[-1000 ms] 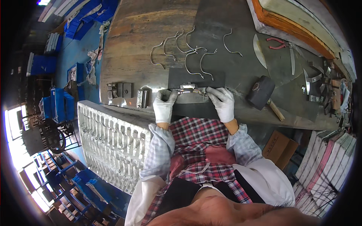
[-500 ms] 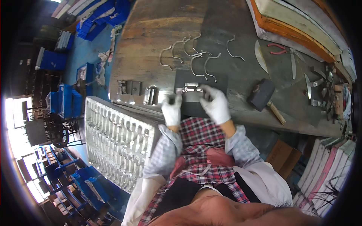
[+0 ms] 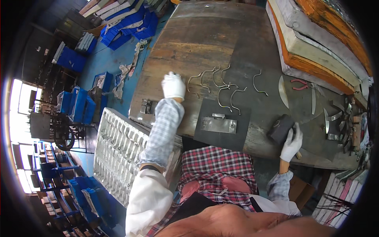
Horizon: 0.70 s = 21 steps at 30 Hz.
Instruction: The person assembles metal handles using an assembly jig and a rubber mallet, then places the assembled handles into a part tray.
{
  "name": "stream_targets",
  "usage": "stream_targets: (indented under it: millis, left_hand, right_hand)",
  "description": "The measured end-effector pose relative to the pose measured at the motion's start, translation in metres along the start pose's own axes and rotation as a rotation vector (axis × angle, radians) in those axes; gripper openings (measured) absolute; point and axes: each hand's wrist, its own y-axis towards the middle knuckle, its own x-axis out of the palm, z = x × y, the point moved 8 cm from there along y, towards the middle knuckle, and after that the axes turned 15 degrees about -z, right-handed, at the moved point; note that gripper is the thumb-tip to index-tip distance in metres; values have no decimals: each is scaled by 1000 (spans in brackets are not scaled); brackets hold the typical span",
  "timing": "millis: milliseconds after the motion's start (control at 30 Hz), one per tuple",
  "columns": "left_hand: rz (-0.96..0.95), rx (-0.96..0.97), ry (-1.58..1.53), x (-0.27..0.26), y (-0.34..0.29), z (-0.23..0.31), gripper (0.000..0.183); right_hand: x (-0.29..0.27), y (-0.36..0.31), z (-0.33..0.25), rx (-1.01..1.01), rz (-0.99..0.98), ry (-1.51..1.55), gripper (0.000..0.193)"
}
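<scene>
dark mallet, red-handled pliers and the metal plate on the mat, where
Dark mallet (image 3: 279, 129), head view: side of its head
Red-handled pliers (image 3: 306, 84), head view: handles near pivot
Metal plate (image 3: 219, 126), head view: flat face

On the tabletop (image 3: 189, 43), the fixture (image 3: 219, 126) lies on the mat (image 3: 200, 136) near the front edge. Rods (image 3: 218, 98) lie behind it. The mallet (image 3: 280, 127) lies right, pliers (image 3: 306, 86) behind the mallet, the block (image 3: 147, 106) left.

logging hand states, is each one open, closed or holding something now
Left hand: over the table; can't tell if open or holding anything.
Right hand: at the mallet; can't tell if its grip is closed.
</scene>
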Motion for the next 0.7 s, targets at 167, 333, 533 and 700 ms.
stream_targets:
  millis: [167, 333, 533, 700]
  left_hand:
    - [-177, -76, -206, 32, 22, 11, 32]
    - [-105, 332, -969, -33, -69, -4, 32]
    - [82, 623, -839, 20, -212, 53, 15]
    - [-121, 443, -912, 55, -201, 62, 26]
  right_hand:
    - [24, -27, 12, -107, -27, -288, 38]
    - [12, -32, 14, -88, -227, -352, 42]
    - [74, -13, -23, 374, -753, 494, 38]
    - [46, -65, -97, -485, -704, 481, 25]
